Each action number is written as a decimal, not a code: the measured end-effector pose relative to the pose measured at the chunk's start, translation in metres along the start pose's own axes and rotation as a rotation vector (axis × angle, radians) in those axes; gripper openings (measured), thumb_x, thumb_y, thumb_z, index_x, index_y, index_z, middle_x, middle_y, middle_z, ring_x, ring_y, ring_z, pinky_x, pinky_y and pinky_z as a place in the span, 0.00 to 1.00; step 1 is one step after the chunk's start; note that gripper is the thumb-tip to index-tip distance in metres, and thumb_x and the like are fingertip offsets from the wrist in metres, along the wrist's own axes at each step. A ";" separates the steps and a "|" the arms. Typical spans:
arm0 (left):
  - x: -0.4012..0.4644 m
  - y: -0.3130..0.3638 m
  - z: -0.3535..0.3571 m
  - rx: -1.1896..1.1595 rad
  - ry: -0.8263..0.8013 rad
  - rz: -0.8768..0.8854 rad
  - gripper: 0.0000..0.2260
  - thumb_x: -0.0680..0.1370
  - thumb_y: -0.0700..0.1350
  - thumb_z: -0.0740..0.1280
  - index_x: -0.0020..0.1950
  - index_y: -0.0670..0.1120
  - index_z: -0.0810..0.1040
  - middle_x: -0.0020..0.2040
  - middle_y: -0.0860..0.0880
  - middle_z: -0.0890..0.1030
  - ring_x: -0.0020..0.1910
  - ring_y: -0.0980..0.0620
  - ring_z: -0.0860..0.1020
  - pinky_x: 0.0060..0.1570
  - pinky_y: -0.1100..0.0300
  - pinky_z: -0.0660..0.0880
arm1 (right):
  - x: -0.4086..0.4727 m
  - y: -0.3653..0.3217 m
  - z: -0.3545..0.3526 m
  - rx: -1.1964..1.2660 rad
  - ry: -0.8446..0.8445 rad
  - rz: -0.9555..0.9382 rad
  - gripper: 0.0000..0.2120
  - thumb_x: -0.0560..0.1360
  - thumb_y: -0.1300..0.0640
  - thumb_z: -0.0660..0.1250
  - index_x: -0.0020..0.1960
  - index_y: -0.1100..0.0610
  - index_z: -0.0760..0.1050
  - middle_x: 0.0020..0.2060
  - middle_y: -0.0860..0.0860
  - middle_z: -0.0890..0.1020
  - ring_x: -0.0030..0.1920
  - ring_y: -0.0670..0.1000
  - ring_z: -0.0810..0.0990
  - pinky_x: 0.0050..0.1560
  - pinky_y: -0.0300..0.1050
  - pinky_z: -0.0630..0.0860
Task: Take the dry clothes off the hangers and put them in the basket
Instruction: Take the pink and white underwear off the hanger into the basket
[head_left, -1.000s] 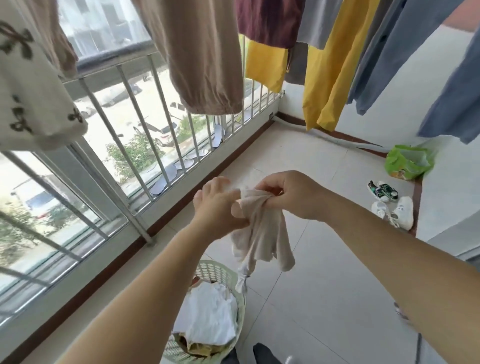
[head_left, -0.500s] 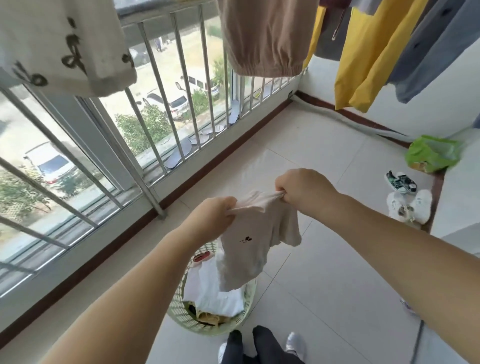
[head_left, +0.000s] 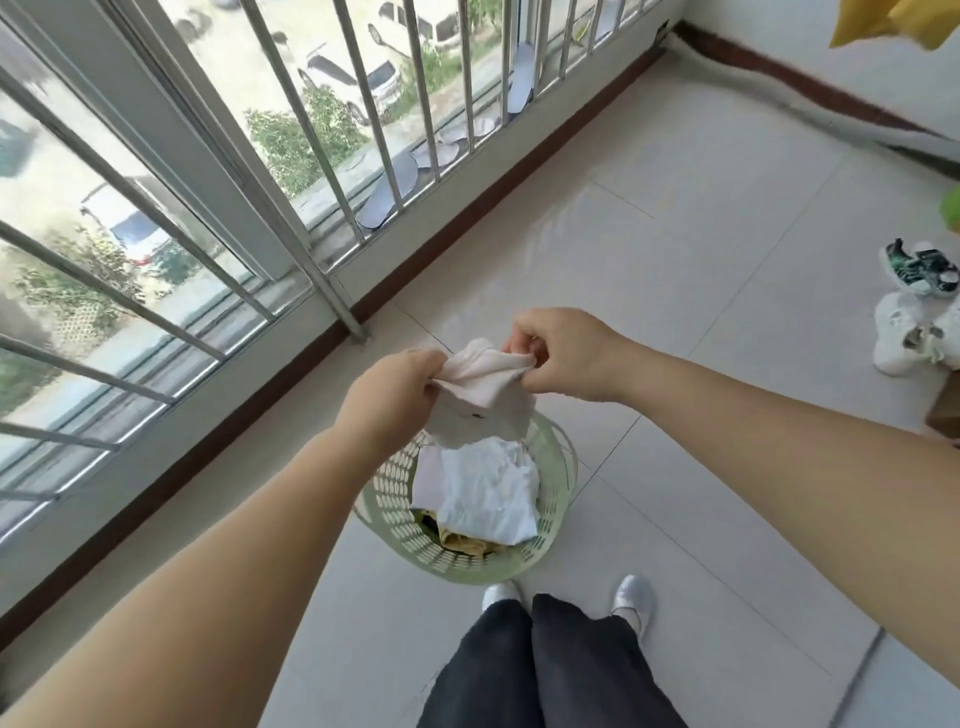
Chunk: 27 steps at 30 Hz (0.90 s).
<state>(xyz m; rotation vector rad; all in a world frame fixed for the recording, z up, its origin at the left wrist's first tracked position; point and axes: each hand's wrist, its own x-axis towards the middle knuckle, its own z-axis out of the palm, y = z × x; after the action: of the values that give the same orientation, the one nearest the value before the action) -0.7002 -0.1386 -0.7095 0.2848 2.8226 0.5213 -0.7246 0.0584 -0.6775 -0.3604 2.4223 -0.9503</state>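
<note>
A small beige garment hangs between both hands just above the pale green laundry basket. My left hand grips its left edge and my right hand pinches its right edge. The garment's lower part reaches down to the basket's far rim. Inside the basket lie a white cloth, a pale pink piece beside it and something yellow underneath. A yellow garment still hangs at the top right corner; no hangers show.
A metal railing and window run along the left. Small dark shoes and white shoes sit on the tiled floor at the right. My feet in silver shoes stand right behind the basket.
The view has tipped downward, so most hanging clothes left the frame. Both hands lowered the beige garment toward the basket, and it is now bunched shorter between them.
</note>
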 end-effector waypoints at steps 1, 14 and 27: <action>0.006 -0.009 0.011 0.000 -0.004 -0.004 0.06 0.74 0.36 0.60 0.38 0.45 0.69 0.38 0.48 0.74 0.40 0.44 0.73 0.38 0.54 0.70 | 0.011 0.006 0.010 0.045 0.002 0.010 0.12 0.67 0.69 0.64 0.36 0.53 0.69 0.37 0.49 0.77 0.36 0.47 0.72 0.29 0.28 0.65; 0.033 -0.084 0.112 -0.025 -0.027 -0.091 0.05 0.74 0.35 0.61 0.41 0.44 0.71 0.39 0.48 0.74 0.40 0.47 0.70 0.36 0.58 0.60 | 0.095 0.067 0.111 0.116 -0.010 0.026 0.11 0.68 0.71 0.59 0.41 0.56 0.73 0.34 0.47 0.74 0.38 0.49 0.70 0.36 0.38 0.66; -0.013 -0.148 0.159 -0.029 0.165 0.024 0.11 0.66 0.37 0.63 0.43 0.43 0.82 0.37 0.45 0.81 0.35 0.41 0.79 0.30 0.55 0.72 | 0.093 0.069 0.196 0.201 0.051 -0.008 0.19 0.69 0.69 0.64 0.33 0.45 0.66 0.41 0.52 0.83 0.46 0.55 0.80 0.49 0.53 0.76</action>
<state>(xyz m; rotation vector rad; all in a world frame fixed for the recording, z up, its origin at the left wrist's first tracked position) -0.6643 -0.2258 -0.9054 0.2825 2.9711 0.6175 -0.6996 -0.0397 -0.8810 -0.2768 2.3453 -1.2079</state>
